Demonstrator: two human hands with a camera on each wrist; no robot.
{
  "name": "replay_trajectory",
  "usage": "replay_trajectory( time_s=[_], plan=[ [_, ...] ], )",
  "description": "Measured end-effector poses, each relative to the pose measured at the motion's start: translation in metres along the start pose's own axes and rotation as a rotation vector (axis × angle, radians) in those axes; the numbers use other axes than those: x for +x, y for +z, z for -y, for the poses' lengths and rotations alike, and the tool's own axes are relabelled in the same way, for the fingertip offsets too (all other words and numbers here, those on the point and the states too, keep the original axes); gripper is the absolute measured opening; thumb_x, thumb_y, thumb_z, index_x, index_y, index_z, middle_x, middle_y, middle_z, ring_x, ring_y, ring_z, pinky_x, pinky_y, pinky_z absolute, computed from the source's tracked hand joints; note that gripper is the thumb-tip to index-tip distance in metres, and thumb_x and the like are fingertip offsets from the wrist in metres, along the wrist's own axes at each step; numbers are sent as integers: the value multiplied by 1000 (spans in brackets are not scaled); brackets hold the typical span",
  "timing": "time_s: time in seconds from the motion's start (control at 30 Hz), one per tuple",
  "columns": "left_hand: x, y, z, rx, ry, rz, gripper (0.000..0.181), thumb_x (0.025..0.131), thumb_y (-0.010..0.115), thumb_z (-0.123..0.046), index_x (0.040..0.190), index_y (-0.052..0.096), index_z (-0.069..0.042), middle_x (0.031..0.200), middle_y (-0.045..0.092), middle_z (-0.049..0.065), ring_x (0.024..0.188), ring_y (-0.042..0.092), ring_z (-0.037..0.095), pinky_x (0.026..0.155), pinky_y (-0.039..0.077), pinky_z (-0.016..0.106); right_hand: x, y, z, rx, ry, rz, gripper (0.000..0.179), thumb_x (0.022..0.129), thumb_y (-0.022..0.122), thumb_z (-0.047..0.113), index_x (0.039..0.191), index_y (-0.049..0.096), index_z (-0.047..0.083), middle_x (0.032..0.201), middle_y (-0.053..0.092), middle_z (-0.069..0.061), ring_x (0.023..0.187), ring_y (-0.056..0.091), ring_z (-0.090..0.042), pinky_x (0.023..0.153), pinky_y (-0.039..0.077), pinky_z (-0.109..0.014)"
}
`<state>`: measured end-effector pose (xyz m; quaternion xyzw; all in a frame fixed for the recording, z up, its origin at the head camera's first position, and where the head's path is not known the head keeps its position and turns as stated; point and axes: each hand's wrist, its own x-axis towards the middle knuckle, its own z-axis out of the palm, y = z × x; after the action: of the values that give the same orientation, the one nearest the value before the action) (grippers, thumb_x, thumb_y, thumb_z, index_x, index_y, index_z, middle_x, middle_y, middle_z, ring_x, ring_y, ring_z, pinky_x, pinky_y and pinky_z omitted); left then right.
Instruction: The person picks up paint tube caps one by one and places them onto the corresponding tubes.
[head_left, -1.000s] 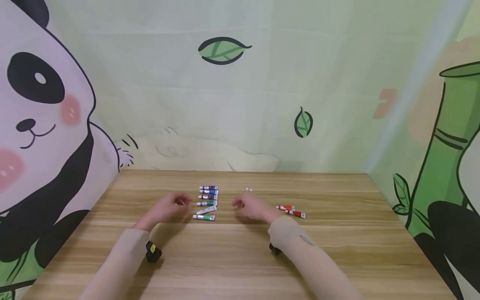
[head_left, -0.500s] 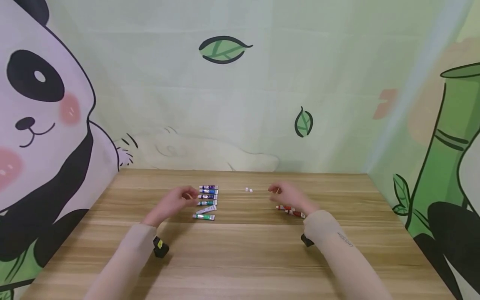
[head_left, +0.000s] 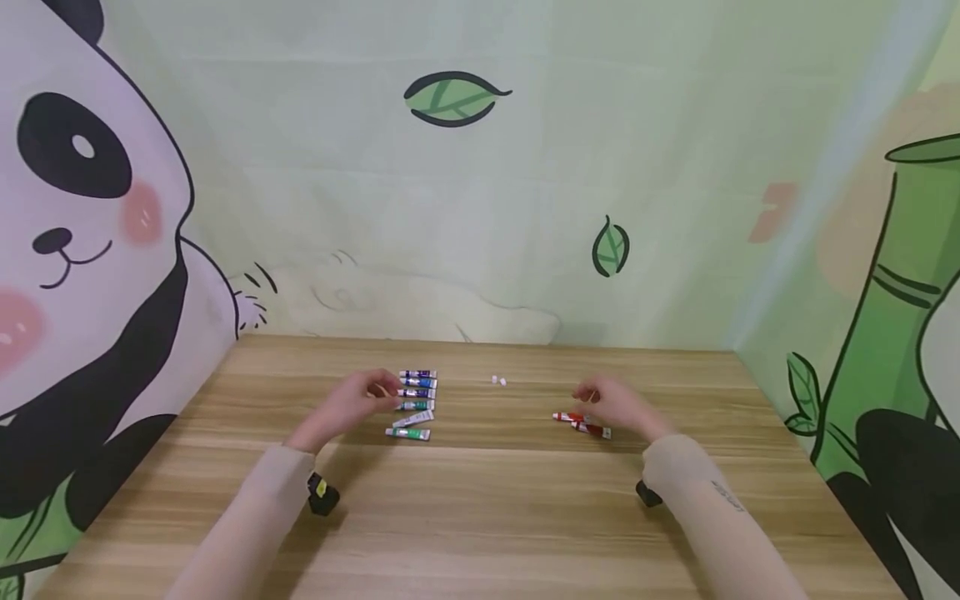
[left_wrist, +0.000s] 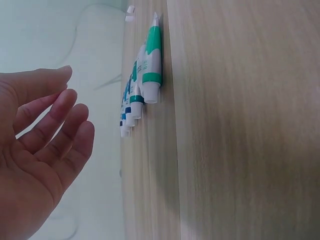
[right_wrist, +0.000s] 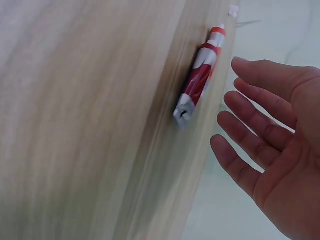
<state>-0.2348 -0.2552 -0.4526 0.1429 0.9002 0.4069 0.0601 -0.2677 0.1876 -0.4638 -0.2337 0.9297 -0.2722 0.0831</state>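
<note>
Small paint tubes in blue, purple and green lie in a column left of the table's middle; the nearest is a green paint tube [head_left: 408, 434]. Beside the column my left hand [head_left: 351, 406] hovers with loosely bent fingers, holding nothing; its fingertips overlap the tubes' cap ends in the head view. On the right lie an orange-red paint tube [head_left: 567, 416] and a dark red paint tube [head_left: 592, 430], close together. My right hand [head_left: 618, 406] is just above and behind them, fingers relaxed and spread in the right wrist view [right_wrist: 280, 135], gripping nothing.
Two tiny white pieces [head_left: 498, 381] lie near the back of the wooden table [head_left: 480, 517], between the two groups of tubes. A cloth backdrop [head_left: 315, 167] with panda and bamboo pictures rises behind the table. Both wrists wear small black cameras [head_left: 323, 495].
My right hand has moved right, from between the groups to above the red tubes. My left hand has shifted slightly right, toward the column. The tubes stay in place.
</note>
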Motion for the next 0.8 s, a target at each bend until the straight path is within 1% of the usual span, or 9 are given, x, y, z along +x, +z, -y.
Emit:
replay_trajectory(
  time_s=[0.2,0.27,0.4,0.57,0.67,0.8],
  plan=[
    [-1,-2,-1,-4,5,-6,26,95,70,-15,117,67,-1,105,67,5,97,61,24,81,53,37,0,1,-5,-6,27,41,30,91,72,9,117,69,-5,101,69,-10,92,62,-21,83,53,-42],
    [-1,-4,-2,-6,13,-4,26,95,69,-14,117,66,-1,105,67,6,97,62,24,80,53,37,0,2,-6,-2,23,56,29,90,73,8,116,69,-5,99,70,-9,87,63,-19,81,53,-40],
    [0,-6,-3,-7,17,-1,26,96,69,-13,118,66,0,105,67,7,97,61,24,80,54,37,1,5,-9,32,32,79,28,89,74,7,114,69,-6,96,71,-8,82,65,-16,78,54,-36],
    [3,-7,-7,-1,13,-1,27,95,70,-14,118,66,0,106,67,7,97,62,24,81,54,37,2,7,-12,47,23,79,25,89,76,8,110,70,-2,96,72,-5,87,65,-15,82,54,-38],
    [4,-7,-8,4,5,2,27,95,70,-15,117,66,-1,106,67,5,97,62,24,81,54,37,1,7,-13,26,11,81,23,88,76,9,108,71,0,95,72,-3,87,64,-15,82,53,-38],
    [5,-6,-10,13,7,17,27,95,70,-16,117,66,-1,106,68,5,97,62,23,80,53,37,0,9,-11,21,24,82,23,87,77,9,108,72,2,94,71,-2,86,63,-14,82,53,-37]
  ],
)
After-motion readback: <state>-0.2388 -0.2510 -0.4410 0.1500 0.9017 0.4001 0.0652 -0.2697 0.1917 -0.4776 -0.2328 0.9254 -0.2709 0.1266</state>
